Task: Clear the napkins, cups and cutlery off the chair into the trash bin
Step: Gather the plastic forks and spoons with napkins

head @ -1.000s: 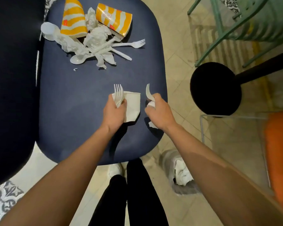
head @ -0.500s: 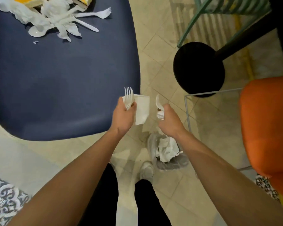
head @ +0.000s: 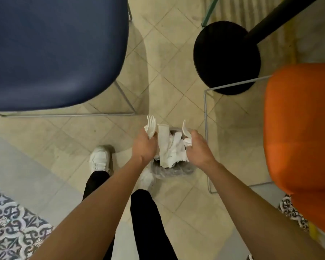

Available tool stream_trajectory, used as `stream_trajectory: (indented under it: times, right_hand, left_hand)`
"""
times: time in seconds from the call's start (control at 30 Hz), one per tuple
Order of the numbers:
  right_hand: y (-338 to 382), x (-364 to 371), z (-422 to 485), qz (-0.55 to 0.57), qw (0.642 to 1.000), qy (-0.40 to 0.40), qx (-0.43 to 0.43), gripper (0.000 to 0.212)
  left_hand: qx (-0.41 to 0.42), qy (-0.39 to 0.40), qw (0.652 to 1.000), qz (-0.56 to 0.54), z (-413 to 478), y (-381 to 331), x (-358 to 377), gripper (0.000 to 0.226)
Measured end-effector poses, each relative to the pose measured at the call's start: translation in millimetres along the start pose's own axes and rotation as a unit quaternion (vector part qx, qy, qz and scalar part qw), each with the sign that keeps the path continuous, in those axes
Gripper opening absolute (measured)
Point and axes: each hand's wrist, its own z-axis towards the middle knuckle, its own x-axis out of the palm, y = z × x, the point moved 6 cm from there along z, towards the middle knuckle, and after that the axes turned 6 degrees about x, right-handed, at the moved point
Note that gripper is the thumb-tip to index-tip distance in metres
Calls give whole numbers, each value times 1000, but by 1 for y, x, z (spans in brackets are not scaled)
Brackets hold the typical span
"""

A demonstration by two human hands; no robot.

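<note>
**Both hands hold cutlery and paper over the trash bin**

The left hand (head: 144, 147) is closed around white plastic forks (head: 151, 125), tines pointing up and away from the person, and it also grips a white paper cup (head: 163, 145) that hangs beside the palm with its rim toward the top of the view. The right hand (head: 199, 149) is clenched on 1 white plastic utensil (head: 185, 129) and a crumpled napkin (head: 187, 142); whether that utensil is a fork or a spoon cannot be told from this angle.

Both hands sit just above the trash bin (head: 174, 170), a small container lined with a clear bag, standing on the tiled floor (head: 169, 72) between the person's feet and the chairs. White paper waste (head: 174, 151) already fills its opening, directly below the 2 hands. The cup overlaps the bin's mouth in the view; whether it touches the waste cannot be told.

The dark blue chair seat (head: 54, 53) fills the upper left, and the part of it in view carries nothing. An orange chair (head: 300, 128) stands at the right, with a black round table base (head: 226, 57) beyond the bin. 1 white shoe (head: 99, 158) is planted left of the bin, well apart from the blue seat.
</note>
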Motion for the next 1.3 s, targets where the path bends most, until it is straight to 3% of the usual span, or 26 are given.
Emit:
stream_trajectory:
  times: [0.2, 0.33, 0.57, 0.67, 0.77, 0.87, 0.97, 1.03, 1.2, 1.3]
  right_hand:
    - [-48, 32, 14, 29, 996, 39, 68, 42]
    - [-68, 53, 30, 32, 995, 56, 70, 41]
    - [-90, 95, 79, 34, 994, 70, 77, 40]
    - [-94, 115, 101, 28, 996, 57, 59, 41]
    - [-104, 127, 112, -125, 990, -6, 59, 44]
    - [-118, 139, 121, -206, 974, -53, 75, 50]
    - [-123, 150, 129, -104, 990, -34, 93, 47]
    - [-122, 162, 135, -105, 994, -24, 32, 46]
    - [-128, 160, 148, -93, 991, -35, 86, 43]
    - [-124, 150, 145, -45, 994, -51, 88, 42]
  left_hand:
    - [-58, 52, 996, 52, 2, 39, 45, 29]
    - [-97, 72, 990, 77, 12, 73, 67, 44]
    - [-85, 101, 979, 156, 45, 121, 95, 14]
    - [-54, 90, 983, 153, 65, 126, 112, 22]
    - [-22, 69, 985, 158, 76, 132, 125, 32]
    - [-73, 61, 980, 177, 89, 154, 135, 46]
    - [-110, 52, 966, 228, 97, 168, 136, 48]
    - [-89, 53, 960, 258, 98, 173, 143, 42]
    - [-154, 25, 976, 149, 102, 187, 147, 63]
    - [-135, 34, 983, 117, 98, 179, 148, 72]
